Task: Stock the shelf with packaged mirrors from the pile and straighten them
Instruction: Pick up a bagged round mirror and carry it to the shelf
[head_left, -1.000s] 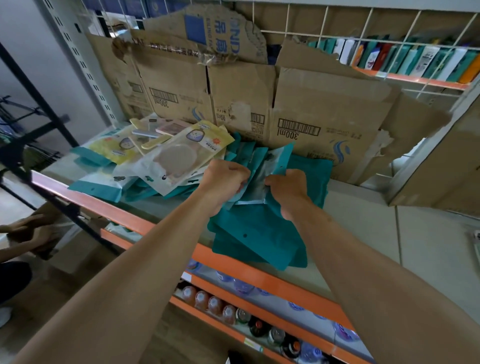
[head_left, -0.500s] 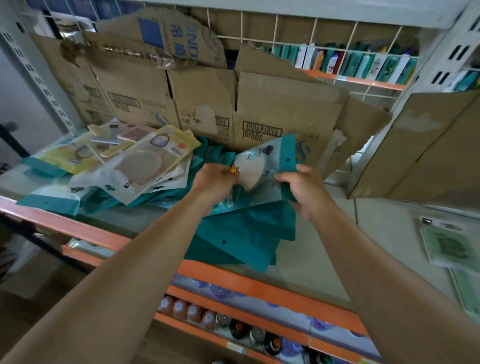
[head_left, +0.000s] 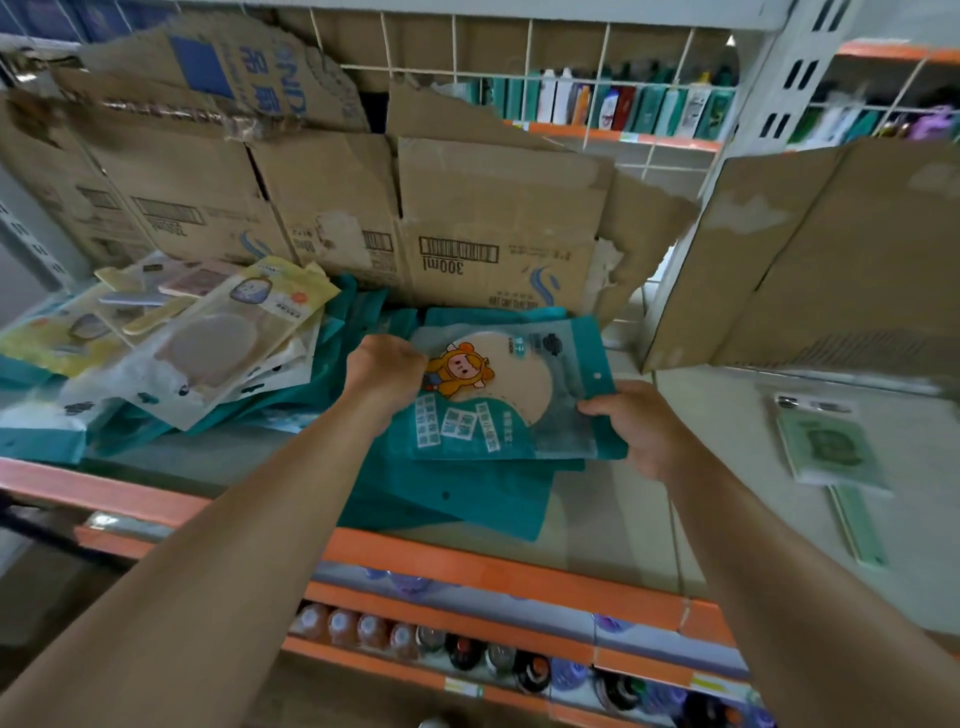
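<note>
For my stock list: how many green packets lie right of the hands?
2: one green packet near the right edge, a narrower packet just in front of it. More may lie out of view.

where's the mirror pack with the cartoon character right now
Head view, centre: the cartoon mirror pack is held between the left hand and right hand, above the stack of teal packs, before the 300ml cardboard box.

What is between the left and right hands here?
In the head view, one teal mirror packet, cartoon side up, spans between the left hand and right hand; both grip its edges.
</note>
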